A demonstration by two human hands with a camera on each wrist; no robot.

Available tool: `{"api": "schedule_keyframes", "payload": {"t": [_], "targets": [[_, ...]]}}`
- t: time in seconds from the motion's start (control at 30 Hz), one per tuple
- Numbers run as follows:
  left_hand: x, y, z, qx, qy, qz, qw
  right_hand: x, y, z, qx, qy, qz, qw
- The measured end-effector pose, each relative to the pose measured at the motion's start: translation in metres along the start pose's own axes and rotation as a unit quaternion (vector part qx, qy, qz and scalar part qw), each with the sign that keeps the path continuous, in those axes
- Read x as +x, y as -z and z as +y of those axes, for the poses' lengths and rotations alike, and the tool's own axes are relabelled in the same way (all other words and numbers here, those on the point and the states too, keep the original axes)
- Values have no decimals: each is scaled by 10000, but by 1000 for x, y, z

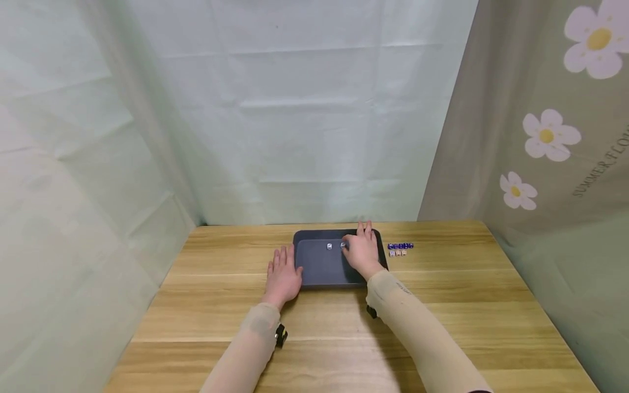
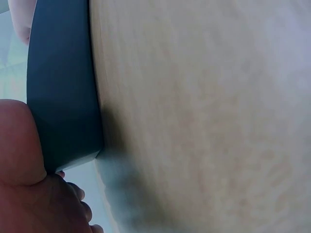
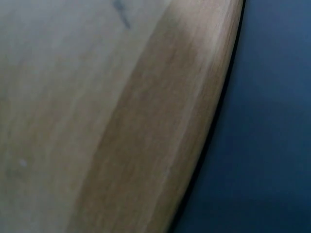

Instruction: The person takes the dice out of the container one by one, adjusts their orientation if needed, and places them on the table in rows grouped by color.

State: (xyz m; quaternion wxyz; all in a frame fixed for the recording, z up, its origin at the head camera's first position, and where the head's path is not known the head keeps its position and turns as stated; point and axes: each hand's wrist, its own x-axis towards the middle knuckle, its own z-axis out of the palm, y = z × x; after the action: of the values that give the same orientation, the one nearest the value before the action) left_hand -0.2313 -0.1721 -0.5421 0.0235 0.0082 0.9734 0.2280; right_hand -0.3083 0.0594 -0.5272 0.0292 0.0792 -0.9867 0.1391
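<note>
A dark grey rectangular tray (image 1: pixel 319 285) lies on the wooden table with a clear-looking die (image 1: pixel 329 246) inside, near its back. To the right of that die, my right hand (image 1: pixel 362 254) reaches over the tray and pinches a second small die (image 1: pixel 343 245) between thumb and forefinger; its other fingers stretch towards the back rim. My left hand (image 1: pixel 283 277) rests along the tray's left side, fingers straight and thumb at the rim. In the left wrist view the thumb (image 2: pixel 19 145) touches the tray's dark wall (image 2: pixel 63 87). The right wrist view does not show the right hand.
Right of the tray stands a row of several blue dice (image 1: pixel 400 246), with a shorter row of pale dice (image 1: pixel 398 253) in front. Curtains hang behind the table (image 1: pixel 324 338) and at both sides.
</note>
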Motion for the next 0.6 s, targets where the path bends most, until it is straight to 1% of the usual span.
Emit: {"api": "schedule_keyframes", "payload": {"t": [0.13, 0.43, 0.5, 0.6], "targets": [[0, -1, -1, -5, 0, 6, 10000, 1, -1, 0, -83, 11, 46, 10000], [-3, 2, 4, -24, 75, -6, 10000, 0, -2, 0, -153, 48, 44, 9999], [-3, 2, 3, -63, 63, 7, 10000, 1, -1, 0, -191, 54, 39, 9998], [2, -2, -2, -101, 51, -4, 9999, 2, 0, 0, -211, 83, 35, 9997]]}}
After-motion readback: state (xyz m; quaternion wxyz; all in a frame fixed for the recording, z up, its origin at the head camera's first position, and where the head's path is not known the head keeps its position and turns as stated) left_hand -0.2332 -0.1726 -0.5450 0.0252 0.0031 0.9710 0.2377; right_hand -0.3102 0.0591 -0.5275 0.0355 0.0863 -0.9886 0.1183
